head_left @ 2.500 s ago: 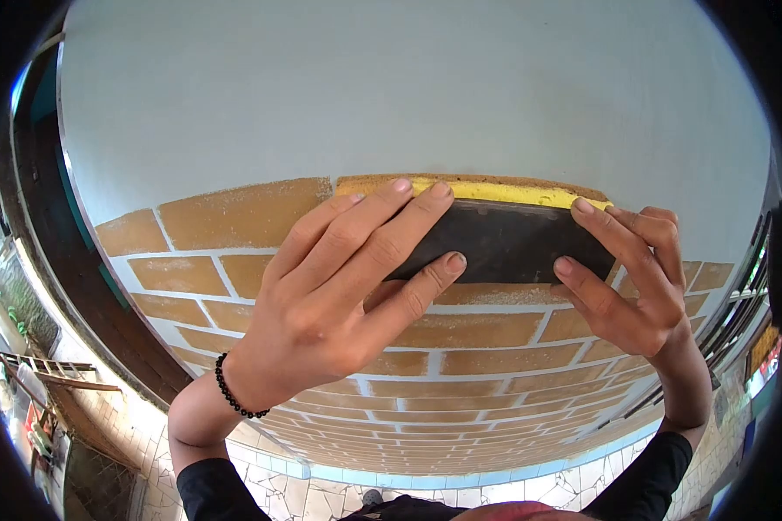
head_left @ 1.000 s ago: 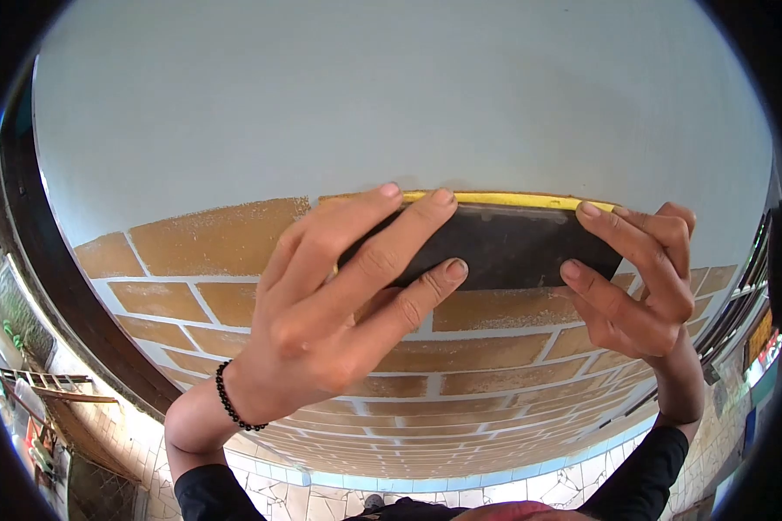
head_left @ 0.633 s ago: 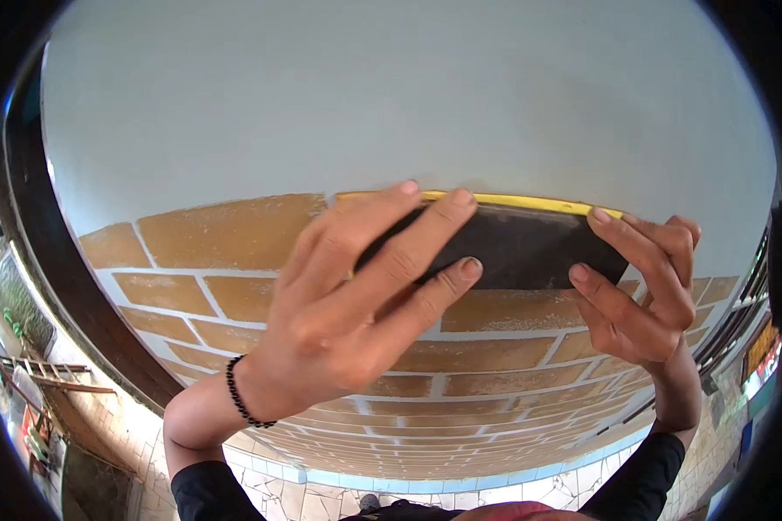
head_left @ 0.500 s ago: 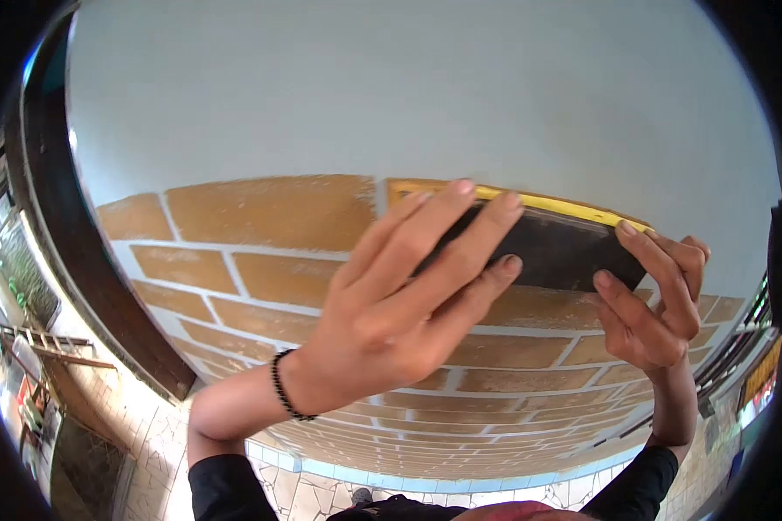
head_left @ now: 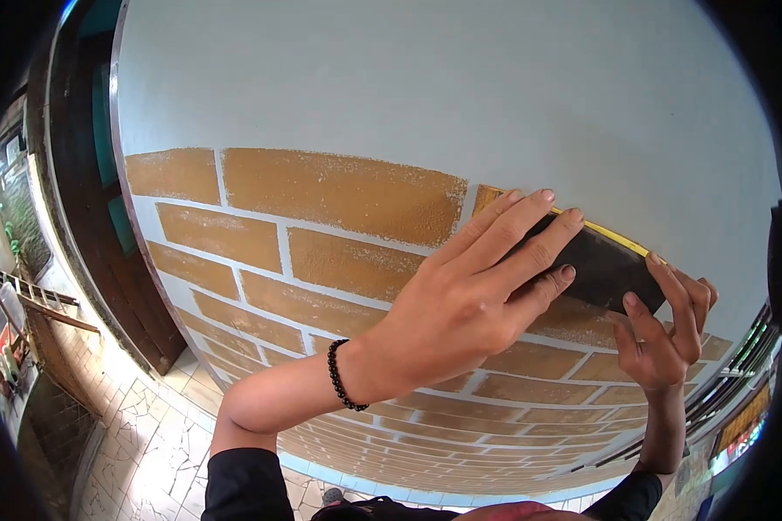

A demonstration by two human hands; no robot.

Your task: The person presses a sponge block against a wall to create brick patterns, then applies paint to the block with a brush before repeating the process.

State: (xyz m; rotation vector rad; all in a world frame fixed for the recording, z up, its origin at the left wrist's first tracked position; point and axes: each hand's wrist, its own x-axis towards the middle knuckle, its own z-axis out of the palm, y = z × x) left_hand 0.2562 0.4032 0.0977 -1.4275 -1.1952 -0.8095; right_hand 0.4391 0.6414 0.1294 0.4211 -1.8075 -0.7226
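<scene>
A black rectangular pad with a yellow edge [head_left: 606, 271] lies tilted against the wall, its right end lower in view. My left hand [head_left: 471, 291], a black bead bracelet at its wrist, grips the pad's left part, with fingers over the upper edge and the thumb on its black face. At the other end my right hand [head_left: 666, 326] pinches the pad's right corner between fingers and thumb. Brown brick shapes [head_left: 343, 193] are painted on the pale wall [head_left: 391, 78], and a brown patch shows just left of the pad. What lies behind the pad is hidden.
At the left stand a dark wooden door frame [head_left: 87, 200] and, beyond it, a cluttered area with a railing [head_left: 56, 313]. Below runs a floor of irregular tiles [head_left: 161, 451]. Dark slats [head_left: 747, 347] show at the right edge.
The view has turned left, so more of the door frame and brick pattern shows. Both hands and the pad appear further right, still together, and the yellow edge looks thinner.
</scene>
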